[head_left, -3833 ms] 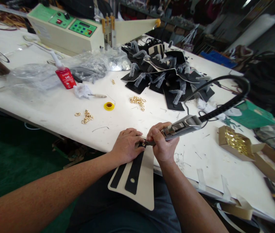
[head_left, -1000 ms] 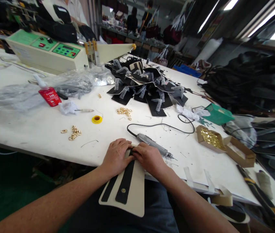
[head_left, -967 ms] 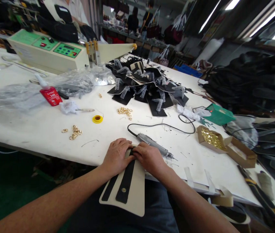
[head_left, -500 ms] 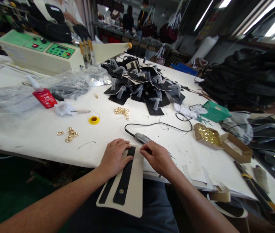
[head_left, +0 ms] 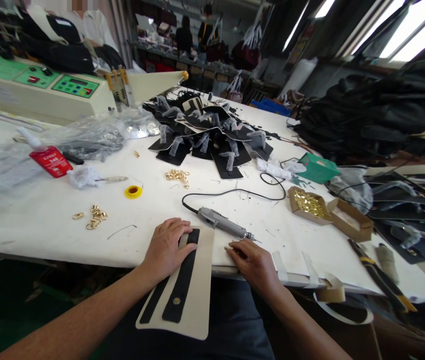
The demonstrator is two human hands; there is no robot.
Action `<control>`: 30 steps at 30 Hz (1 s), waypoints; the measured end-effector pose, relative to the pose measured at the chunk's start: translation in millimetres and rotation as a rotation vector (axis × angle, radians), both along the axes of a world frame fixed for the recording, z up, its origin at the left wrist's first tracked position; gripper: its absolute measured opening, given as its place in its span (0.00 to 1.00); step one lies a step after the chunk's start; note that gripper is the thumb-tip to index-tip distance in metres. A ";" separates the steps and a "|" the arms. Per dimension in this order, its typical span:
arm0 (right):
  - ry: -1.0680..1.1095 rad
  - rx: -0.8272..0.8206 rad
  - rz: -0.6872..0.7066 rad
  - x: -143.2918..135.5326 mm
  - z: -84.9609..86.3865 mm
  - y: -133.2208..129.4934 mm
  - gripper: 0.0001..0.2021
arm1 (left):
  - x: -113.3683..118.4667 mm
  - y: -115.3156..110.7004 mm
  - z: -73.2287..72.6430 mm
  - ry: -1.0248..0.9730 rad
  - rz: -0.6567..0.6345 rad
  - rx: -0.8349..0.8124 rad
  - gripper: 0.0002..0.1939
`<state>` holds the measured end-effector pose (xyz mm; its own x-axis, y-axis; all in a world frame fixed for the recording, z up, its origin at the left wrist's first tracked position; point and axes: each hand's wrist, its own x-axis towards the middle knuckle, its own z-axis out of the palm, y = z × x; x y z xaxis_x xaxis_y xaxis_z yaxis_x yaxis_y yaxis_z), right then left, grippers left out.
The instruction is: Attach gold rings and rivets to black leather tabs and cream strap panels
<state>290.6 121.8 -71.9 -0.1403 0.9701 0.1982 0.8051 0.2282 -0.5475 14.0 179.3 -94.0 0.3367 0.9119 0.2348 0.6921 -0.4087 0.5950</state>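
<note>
My left hand (head_left: 169, 247) lies flat over the upper part of a beige panel (head_left: 199, 290), with its thumb on a black strap (head_left: 185, 277). The panel reaches past the table edge over my lap. A round gold stud (head_left: 176, 301) sits near the strap's lower end. To the right of the panel, my right hand (head_left: 253, 261) rests at the table edge, thumb and index finger pinched. A tiny brass-coloured piece (head_left: 226, 248) shows at its fingertips; its exact kind is too small to tell. Just beyond that hand lies a grey electric screwdriver (head_left: 222, 222).
Gold clasps (head_left: 177, 176) lie beyond the panel, near a yellow spool (head_left: 133, 192). A red glue bottle (head_left: 51, 161) stands left. Black pieces (head_left: 212, 135) are piled behind. On the right are a cardboard box of brass parts (head_left: 310, 205) and pliers (head_left: 379, 275).
My right hand has moved away from the panel's edge to the table on the right, uncovering the screwdriver's body and tip. My left hand stays on the panel. The view has shifted right.
</note>
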 end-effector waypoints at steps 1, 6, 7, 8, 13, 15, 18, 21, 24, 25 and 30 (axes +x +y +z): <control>0.015 0.020 -0.012 1.8 2.9 2.7 0.08 | 0.0 0.0 -0.3 0.001 -0.002 -0.002 0.15; -0.236 0.118 -0.094 9.3 19.6 33.0 0.09 | 0.4 0.1 -0.1 0.005 0.000 -0.016 0.15; -0.315 0.089 -0.080 10.7 21.3 40.0 0.11 | 0.7 0.0 0.3 0.005 0.003 -0.017 0.15; -0.382 0.047 -0.057 12.1 21.9 46.1 0.12 | 0.9 0.0 0.7 0.005 0.005 -0.018 0.15; -0.479 0.023 -0.057 22.0 14.1 61.4 0.13 | 1.6 -0.6 2.7 -0.004 0.011 -0.026 0.15; -0.447 0.025 -0.099 27.9 10.5 64.5 0.13 | 1.4 -0.9 3.3 -0.006 0.009 -0.023 0.15; -0.413 -0.034 -0.077 35.2 9.3 69.2 0.14 | 0.9 -0.9 3.7 -0.001 0.013 -0.023 0.15; -0.395 0.038 -0.055 28.8 13.6 67.6 0.17 | 0.4 -0.3 3.0 0.004 0.016 -0.030 0.16; -0.243 0.165 -0.021 0.4 18.7 57.3 0.16 | 0.0 0.3 1.7 0.007 0.013 -0.036 0.16; -0.178 0.174 0.026 -12.4 19.3 53.7 0.15 | -0.1 0.5 1.2 0.009 0.011 -0.035 0.16; -0.103 0.045 0.172 -63.0 8.4 52.4 0.17 | -0.5 1.0 -0.2 0.015 0.011 -0.006 0.16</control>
<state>227.6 174.3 -63.5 -0.3247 0.9207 0.2165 0.8036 0.3893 -0.4502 13.5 180.3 -94.2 0.3299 0.9170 0.2240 0.7052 -0.3972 0.5873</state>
